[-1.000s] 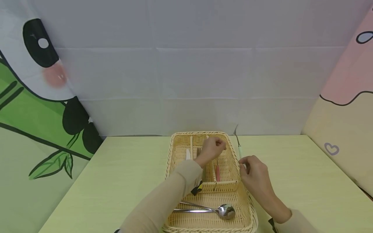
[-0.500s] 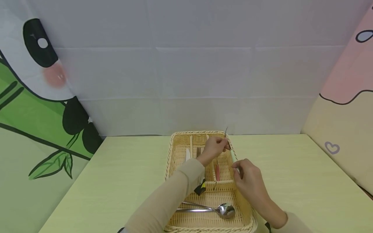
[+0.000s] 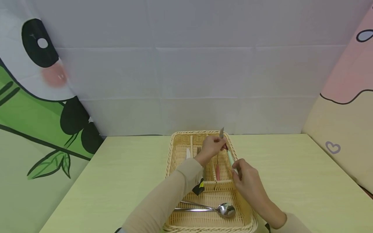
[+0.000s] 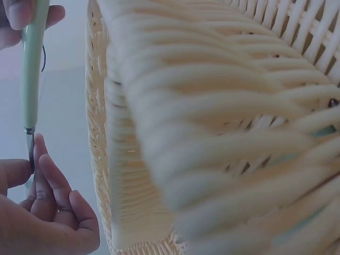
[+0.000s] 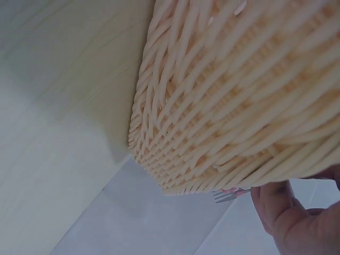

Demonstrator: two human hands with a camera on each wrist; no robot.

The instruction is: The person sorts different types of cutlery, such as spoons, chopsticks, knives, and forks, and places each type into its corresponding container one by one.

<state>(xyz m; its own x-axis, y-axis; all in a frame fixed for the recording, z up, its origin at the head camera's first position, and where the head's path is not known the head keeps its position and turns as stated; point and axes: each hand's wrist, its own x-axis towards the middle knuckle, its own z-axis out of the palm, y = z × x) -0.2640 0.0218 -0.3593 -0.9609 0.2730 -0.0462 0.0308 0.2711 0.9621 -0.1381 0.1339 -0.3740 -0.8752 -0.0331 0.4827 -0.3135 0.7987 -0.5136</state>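
Observation:
A fork with a pale green handle [image 3: 230,158] is held over the right side of a wicker basket [image 3: 169,152]. My right hand [image 3: 247,177] pinches the handle's near end. Up near the neck, the left hand [image 3: 210,147] grips the fork between thumb and fingers, tines pointing away and up. The left wrist view shows the left hand [image 4: 48,212] pinching the metal just past the green handle [image 4: 31,79]. In the right wrist view, the tines [image 5: 224,196] show beyond the basket's edge, near the curled fingers of a hand [image 5: 292,212].
Long compartments of the basket hold a knife [image 3: 188,153], a second fork [image 3: 198,150] and a red-handled piece [image 3: 218,172]. Spoons [image 3: 226,210] lie in the wide front compartment. The basket stands on a pale table [image 3: 128,174] before a grey cloth backdrop [image 3: 204,74].
My right hand has brought the fork leftward from outside the basket to over its right side. The left hand has taken hold of its neck, and the fork has turned, showing its tines.

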